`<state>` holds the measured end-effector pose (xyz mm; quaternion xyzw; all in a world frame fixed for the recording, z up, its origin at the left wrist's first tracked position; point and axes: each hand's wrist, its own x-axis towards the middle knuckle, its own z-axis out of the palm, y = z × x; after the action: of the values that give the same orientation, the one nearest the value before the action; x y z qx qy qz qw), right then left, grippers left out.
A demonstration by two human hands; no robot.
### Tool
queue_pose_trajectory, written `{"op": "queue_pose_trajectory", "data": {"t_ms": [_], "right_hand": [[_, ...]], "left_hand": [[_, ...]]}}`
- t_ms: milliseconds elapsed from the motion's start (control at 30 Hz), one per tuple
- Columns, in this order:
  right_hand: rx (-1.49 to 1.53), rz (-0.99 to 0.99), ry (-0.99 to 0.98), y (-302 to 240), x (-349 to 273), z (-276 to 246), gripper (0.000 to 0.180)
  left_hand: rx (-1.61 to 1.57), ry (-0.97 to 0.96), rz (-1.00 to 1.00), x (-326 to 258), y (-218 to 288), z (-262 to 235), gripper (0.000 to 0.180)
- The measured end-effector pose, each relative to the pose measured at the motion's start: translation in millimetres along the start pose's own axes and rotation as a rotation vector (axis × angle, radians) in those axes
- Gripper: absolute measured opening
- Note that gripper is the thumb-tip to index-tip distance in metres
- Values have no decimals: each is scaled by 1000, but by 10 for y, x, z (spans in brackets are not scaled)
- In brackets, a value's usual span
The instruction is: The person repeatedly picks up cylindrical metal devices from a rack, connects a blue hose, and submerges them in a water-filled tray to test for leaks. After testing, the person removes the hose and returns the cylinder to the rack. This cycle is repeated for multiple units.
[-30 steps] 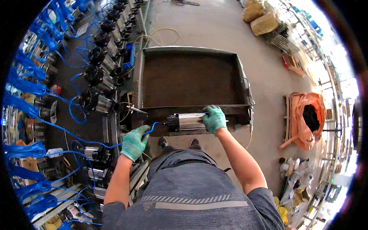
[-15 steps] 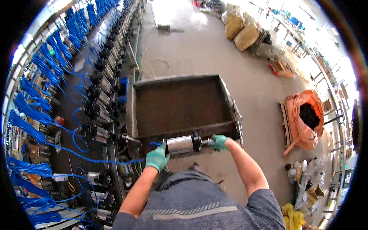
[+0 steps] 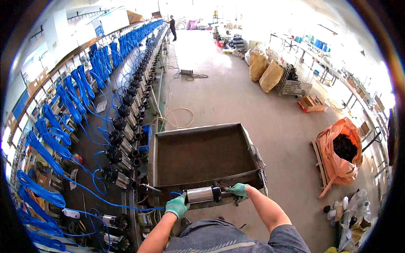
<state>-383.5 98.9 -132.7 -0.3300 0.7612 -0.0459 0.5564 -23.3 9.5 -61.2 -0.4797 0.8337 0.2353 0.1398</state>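
Note:
A shiny steel cylindrical motor (image 3: 201, 195) with a black collar and a thin shaft at its right end lies level between my hands, at the near edge of an open metal tank (image 3: 198, 128). In a green glove, my left hand (image 3: 177, 205) is closed around the motor's left end, where a blue cable (image 3: 126, 206) runs off to the left. My right hand (image 3: 238, 189), gloved likewise, closes on the shaft end; its fingertips are partly hidden. Dark brown fills the inside of the tank, and I cannot tell whether that is liquid.
On my left runs a long rack of similar motors (image 3: 122, 154) with coiled blue cables (image 3: 44, 147). To the right, an orange sack (image 3: 346, 166) of black parts sits on a pallet. Farther off are tan sacks (image 3: 270, 76), a wire cage (image 3: 297, 86) and a distant person (image 3: 172, 28).
The view has tilted up, so the tank, motor and my hands appear lower and the far room shows. Both hands keep their hold on the motor's ends.

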Motion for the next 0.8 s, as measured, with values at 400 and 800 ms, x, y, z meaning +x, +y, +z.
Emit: {"op": "queue_pose_trajectory", "data": {"t_ms": [400,800], "right_hand": [[-633,-324,219,300,177,143,21],[795,-100,-438,374,71,-35,45]], "left_hand": [[-12,-18,26,-9,69,-70,77],[-26,-27,1,-23,56,-13,78]]}}
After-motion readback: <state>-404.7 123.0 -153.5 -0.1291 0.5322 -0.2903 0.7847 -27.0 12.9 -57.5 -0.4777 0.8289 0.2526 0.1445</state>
